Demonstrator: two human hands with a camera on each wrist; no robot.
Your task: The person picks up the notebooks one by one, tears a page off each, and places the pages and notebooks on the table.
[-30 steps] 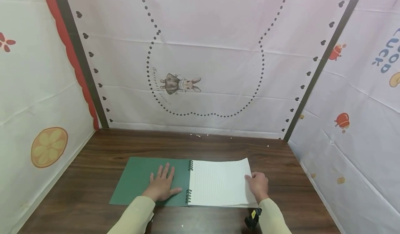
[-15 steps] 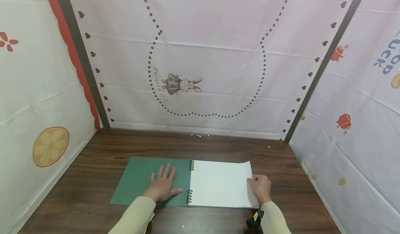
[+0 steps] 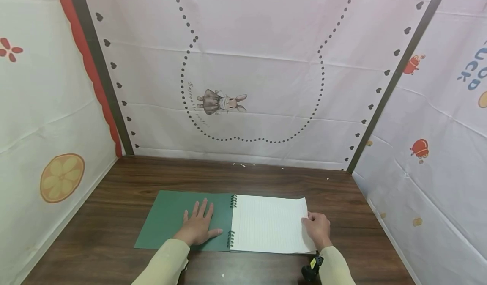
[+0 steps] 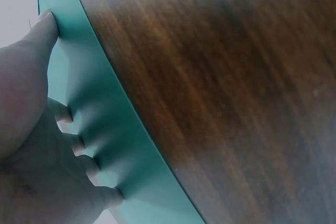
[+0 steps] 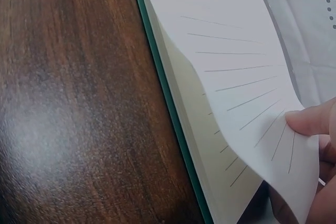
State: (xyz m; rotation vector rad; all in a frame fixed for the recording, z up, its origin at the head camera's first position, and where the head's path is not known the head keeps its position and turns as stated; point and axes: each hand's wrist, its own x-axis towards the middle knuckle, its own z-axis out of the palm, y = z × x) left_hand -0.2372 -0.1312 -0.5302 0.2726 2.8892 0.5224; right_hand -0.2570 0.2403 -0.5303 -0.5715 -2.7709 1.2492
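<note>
A spiral notebook [image 3: 270,223] lies open on the wooden table, its ruled white pages on the right and its green cover [image 3: 171,213] folded out flat to the left. My left hand [image 3: 198,228] rests on that cover with fingers spread, the thumb pointing toward the wire rings [image 3: 230,238]. At the right edge of the notebook, my right hand [image 3: 317,229] pinches the outer edge of the top page. In the right wrist view the ruled page [image 5: 247,87] bends up at that edge, with the thumb [image 5: 310,120] on top and more lined paper showing beneath it.
Dark wood tabletop [image 3: 213,175] surrounds the notebook, with small white bits [image 3: 242,165] near its back edge. Printed cloth walls [image 3: 258,65] stand at the back and both sides. A black wrist camera [image 3: 312,269] sits by the right sleeve.
The right hand has shifted slightly right with the page edge in its fingers, and the page's far corner has come down a little. The left hand stays on the cover.
</note>
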